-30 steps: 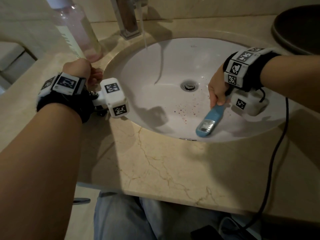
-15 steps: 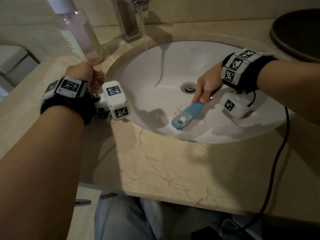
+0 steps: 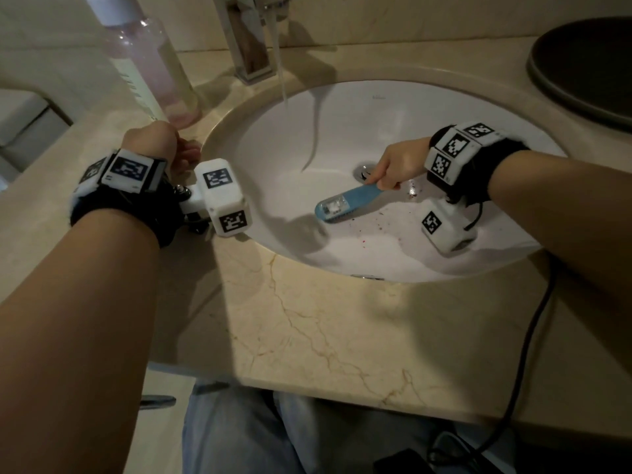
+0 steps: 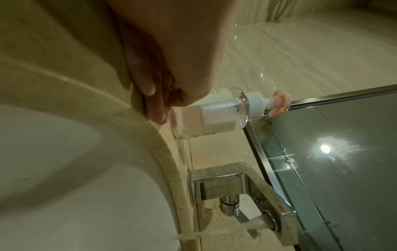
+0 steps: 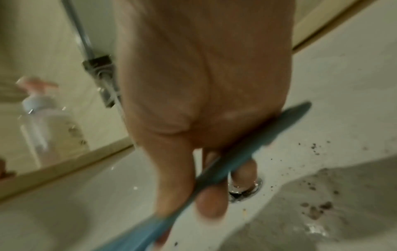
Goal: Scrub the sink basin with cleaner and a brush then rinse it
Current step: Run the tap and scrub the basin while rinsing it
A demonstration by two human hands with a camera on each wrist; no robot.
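A white oval sink basin [image 3: 342,131] is set in a beige marble counter. My right hand [image 3: 393,169] grips the handle of a blue scrub brush [image 3: 342,203], whose head lies bristles-down on the basin floor just left of and in front of the drain [image 3: 364,171]. The right wrist view shows fingers curled round the brush handle [image 5: 225,169]. Dark specks [image 3: 376,227] dot the basin to the brush's right. My left hand [image 3: 160,142] rests on the counter by the basin's left rim, fingers loosely curled and holding nothing. A clear pump bottle of cleaner [image 3: 154,63] stands just behind it.
The chrome faucet [image 3: 253,39] runs a thin stream of water [image 3: 282,80] into the back of the basin. A dark round bowl [image 3: 588,70] sits at the back right of the counter. A black cable [image 3: 523,354] hangs over the counter's front right edge.
The right hand has swept the brush leftward across the basin floor, from the front right toward the drain. The left hand has stayed by the bottle.
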